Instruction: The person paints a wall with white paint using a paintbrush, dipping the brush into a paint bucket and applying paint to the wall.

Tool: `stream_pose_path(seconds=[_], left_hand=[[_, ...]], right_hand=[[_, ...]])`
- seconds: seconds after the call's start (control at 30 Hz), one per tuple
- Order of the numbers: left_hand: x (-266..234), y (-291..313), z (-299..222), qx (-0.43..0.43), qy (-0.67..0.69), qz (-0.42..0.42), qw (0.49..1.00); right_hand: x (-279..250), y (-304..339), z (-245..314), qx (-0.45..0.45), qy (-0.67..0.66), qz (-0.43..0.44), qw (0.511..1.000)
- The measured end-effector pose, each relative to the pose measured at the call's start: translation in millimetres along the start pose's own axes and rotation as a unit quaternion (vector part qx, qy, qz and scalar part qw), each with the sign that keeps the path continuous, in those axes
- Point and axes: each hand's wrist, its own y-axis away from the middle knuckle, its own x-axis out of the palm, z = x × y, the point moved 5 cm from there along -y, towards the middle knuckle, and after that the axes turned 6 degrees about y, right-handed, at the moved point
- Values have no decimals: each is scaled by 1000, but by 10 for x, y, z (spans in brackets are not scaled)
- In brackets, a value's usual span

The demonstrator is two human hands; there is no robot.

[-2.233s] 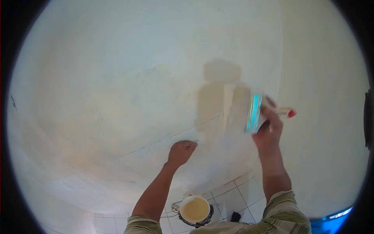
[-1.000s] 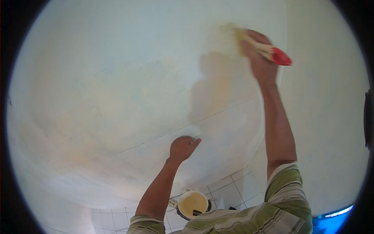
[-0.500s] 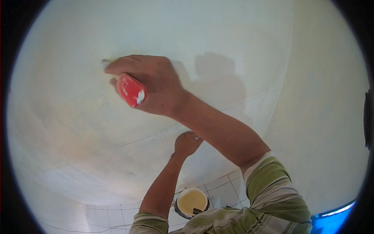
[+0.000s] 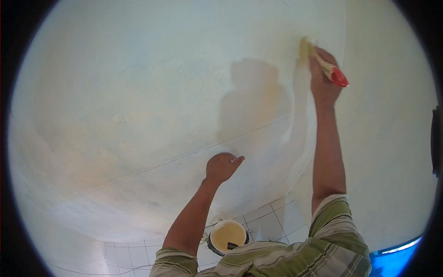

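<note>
High on the right of the pale wall (image 4: 161,92), my right hand (image 4: 325,90) is closed around a paintbrush (image 4: 339,77). Its handle is smeared with paint and ends in red. The blurred bristle end lies at the wall by a yellowish patch. Lower and nearer the middle, my left hand (image 4: 221,167) is curled beside the wall, fingers folded and thumb pointing right. A small whitish spot shows between thumb and fingers; I cannot tell whether it is an object or paint.
Below, a round bucket (image 4: 227,234) of cream-coloured paint stands on white floor tiles (image 4: 265,226), something dark at its rim. A thin cable (image 4: 87,272) runs along the floor at lower left. Something bright blue (image 4: 394,261) shows at lower right. The wall bends at a corner on the right.
My right hand has swung with the paintbrush from the upper left across to the upper right of the wall. My left hand has stayed nearly in place.
</note>
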Motion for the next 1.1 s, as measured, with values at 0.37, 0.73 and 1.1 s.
stream_pose_path(seconds=[0.37,0.73,1.1], left_hand=[[54,-26,43,16,-11,-2,1000],[70,-18,-18,-5,5,-15,1000],[100,-44,45,25,17,-53,998]], right_hand=[[964,1029,1339,-115,-228,169,952],[-462,444,-488,16,61,-68,996],[888,1127,1113,-40,-221,248,942]])
